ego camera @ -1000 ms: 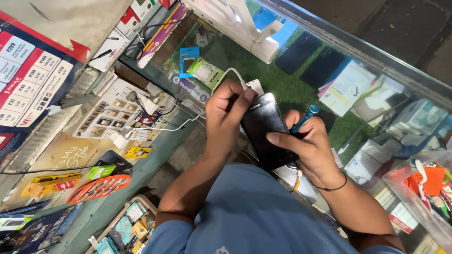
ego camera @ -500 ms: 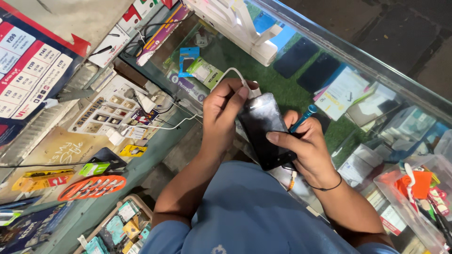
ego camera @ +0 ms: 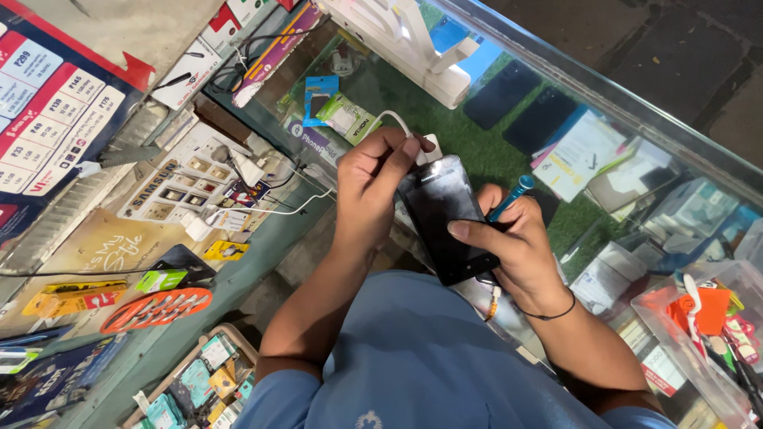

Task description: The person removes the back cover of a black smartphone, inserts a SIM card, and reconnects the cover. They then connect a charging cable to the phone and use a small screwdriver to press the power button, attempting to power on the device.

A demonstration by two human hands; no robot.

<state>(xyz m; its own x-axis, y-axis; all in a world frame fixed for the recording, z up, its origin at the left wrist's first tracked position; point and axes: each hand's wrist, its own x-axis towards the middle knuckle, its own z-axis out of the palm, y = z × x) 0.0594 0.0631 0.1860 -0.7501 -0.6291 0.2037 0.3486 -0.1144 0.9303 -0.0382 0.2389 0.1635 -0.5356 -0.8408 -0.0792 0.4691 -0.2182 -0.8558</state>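
A black phone (ego camera: 441, 218) with a dark screen is held over a glass counter (ego camera: 636, 119). My right hand (ego camera: 513, 250) grips the phone from the right side, thumb across its screen. The same hand also holds a thin blue tool (ego camera: 513, 195) that sticks up between the fingers. My left hand (ego camera: 373, 187) pinches the end of a white cable (ego camera: 385, 119) at the phone's top edge. The plug itself is hidden under my fingers.
Under the glass lie dark phones (ego camera: 520, 99), paper packets and a green mat. A white stand (ego camera: 421, 56) sits on the counter. At the left are a white socket board (ego camera: 187, 187), an orange packet (ego camera: 155, 308) and boxes. A clear plastic tub (ego camera: 699, 334) of small parts stands at the right.
Both hands keep their hold on the phone and cable. The phone has tilted slightly and the view has shifted a little.
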